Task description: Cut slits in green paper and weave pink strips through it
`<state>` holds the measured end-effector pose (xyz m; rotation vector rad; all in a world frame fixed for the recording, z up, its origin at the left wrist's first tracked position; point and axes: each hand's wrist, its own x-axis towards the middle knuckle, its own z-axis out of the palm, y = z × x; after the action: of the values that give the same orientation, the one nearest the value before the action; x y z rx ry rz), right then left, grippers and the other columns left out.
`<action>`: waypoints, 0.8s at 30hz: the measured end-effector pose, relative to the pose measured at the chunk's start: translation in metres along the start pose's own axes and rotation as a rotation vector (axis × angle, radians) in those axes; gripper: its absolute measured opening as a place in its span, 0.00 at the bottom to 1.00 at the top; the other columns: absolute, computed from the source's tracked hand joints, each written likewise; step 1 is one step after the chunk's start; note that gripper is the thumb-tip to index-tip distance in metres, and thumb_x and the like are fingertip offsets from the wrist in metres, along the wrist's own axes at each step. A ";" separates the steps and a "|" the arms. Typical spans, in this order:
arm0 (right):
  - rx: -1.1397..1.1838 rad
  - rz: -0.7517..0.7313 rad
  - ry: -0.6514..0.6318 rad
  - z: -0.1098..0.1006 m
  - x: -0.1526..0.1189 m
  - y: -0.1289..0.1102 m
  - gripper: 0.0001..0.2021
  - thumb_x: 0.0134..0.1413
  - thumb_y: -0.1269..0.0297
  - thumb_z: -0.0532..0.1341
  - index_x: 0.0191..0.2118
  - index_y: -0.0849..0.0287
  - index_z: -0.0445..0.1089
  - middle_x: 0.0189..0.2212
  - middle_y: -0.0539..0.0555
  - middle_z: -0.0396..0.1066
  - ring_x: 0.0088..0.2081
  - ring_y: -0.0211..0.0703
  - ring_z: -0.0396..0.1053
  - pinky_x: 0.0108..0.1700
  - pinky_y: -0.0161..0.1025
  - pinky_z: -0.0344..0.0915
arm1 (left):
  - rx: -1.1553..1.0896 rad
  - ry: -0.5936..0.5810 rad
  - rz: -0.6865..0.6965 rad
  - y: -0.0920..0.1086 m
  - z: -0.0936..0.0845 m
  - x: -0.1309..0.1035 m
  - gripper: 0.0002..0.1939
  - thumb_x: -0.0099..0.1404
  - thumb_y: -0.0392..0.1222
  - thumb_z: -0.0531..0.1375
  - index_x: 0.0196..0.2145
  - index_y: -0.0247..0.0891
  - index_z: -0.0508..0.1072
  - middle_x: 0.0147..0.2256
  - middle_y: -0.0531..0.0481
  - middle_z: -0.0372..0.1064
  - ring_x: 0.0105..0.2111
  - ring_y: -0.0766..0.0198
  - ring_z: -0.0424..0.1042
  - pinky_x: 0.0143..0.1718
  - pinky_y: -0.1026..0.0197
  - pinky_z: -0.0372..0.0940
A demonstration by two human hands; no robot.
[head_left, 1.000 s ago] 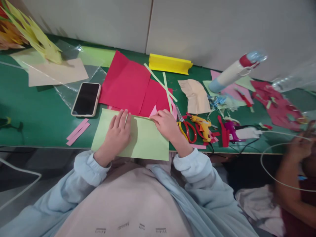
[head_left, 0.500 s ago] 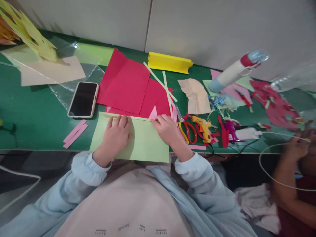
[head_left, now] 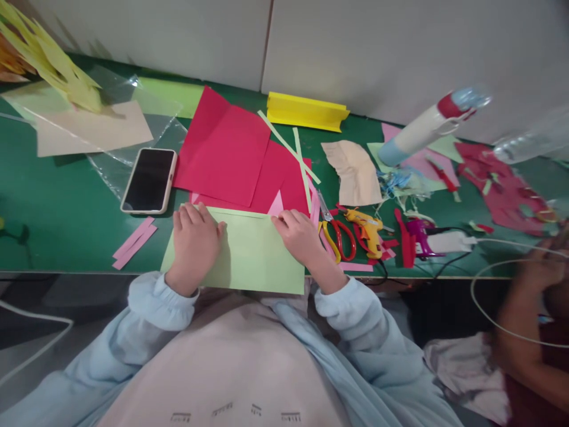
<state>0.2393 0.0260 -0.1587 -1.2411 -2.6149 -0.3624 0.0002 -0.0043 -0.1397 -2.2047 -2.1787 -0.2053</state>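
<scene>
A light green paper sheet (head_left: pixel 253 255) lies at the table's front edge, with a narrow fold along its far edge. My left hand (head_left: pixel 195 240) rests on the sheet's far left corner, fingers bent over the fold and thumb apart. At the far right corner, my right hand (head_left: pixel 299 237) pinches the paper's edge between thumb and fingers. Red sheets (head_left: pixel 226 148) lie just beyond the green one, with two thin pale green strips (head_left: pixel 303 172) crossed on top. Pink strips (head_left: pixel 134 242) are on the table to the left.
A phone (head_left: pixel 150 181) lies at left. Scissors (head_left: pixel 340 240), a yellow glue gun (head_left: pixel 365 228) and a purple glue gun (head_left: pixel 420 237) are at right. Behind them stands a bottle (head_left: pixel 422 130). A yellow folded piece (head_left: pixel 306 111) sits near the wall. Another person's arm (head_left: pixel 518 302) is far right.
My left hand has slid left along the fold to the sheet's corner. My right hand has stayed nearly in place at the right corner.
</scene>
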 end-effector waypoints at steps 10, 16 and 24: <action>-0.057 0.048 0.064 -0.001 -0.003 -0.002 0.13 0.67 0.73 0.51 0.45 0.62 0.73 0.35 0.57 0.72 0.39 0.46 0.60 0.39 0.43 0.53 | -0.043 -0.031 0.255 0.029 0.017 -0.001 0.28 0.72 0.43 0.46 0.63 0.20 0.59 0.62 0.22 0.56 0.64 0.41 0.57 0.62 0.42 0.56; -0.030 0.074 0.020 -0.001 -0.004 -0.004 0.14 0.66 0.74 0.50 0.41 0.61 0.73 0.35 0.58 0.72 0.39 0.47 0.60 0.40 0.43 0.54 | -0.046 -0.044 0.259 0.032 0.015 -0.004 0.28 0.72 0.45 0.49 0.65 0.29 0.58 0.64 0.21 0.51 0.64 0.37 0.54 0.60 0.38 0.56; -0.170 0.001 0.104 -0.001 -0.003 -0.005 0.13 0.64 0.77 0.51 0.36 0.64 0.72 0.30 0.56 0.69 0.35 0.46 0.57 0.39 0.42 0.54 | -0.020 -0.072 0.254 0.034 0.011 -0.004 0.27 0.72 0.45 0.50 0.65 0.31 0.58 0.64 0.20 0.50 0.64 0.36 0.54 0.60 0.39 0.56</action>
<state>0.2377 0.0209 -0.1595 -1.2380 -2.5396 -0.6433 0.0350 -0.0070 -0.1484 -2.5070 -1.9096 -0.1415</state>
